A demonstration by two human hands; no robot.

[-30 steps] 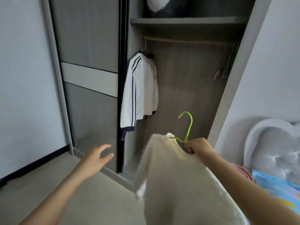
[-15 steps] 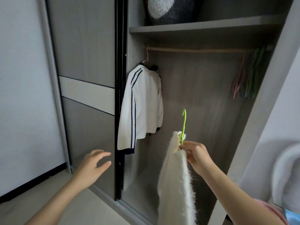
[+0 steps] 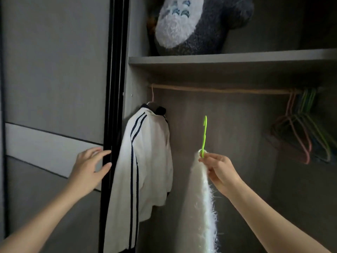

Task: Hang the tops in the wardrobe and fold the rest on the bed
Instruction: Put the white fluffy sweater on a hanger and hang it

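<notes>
A right hand (image 3: 221,172) pinches the neck of a thin green plastic hanger (image 3: 204,136), fingers curled round it. It holds a fluffy white sweater (image 3: 206,207) edge-on inside the wardrobe (image 3: 228,143), below the wooden rail (image 3: 218,89) and beside a hung white jacket (image 3: 145,161) with dark stripes. The left hand (image 3: 89,168), fingers spread and holding nothing, hovers at the black door edge (image 3: 114,88).

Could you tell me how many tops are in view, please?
2. A white striped jacket hangs at the rail's left end; the right hand holds a fluffy white top on a green hanger. Others may be hidden.
</notes>
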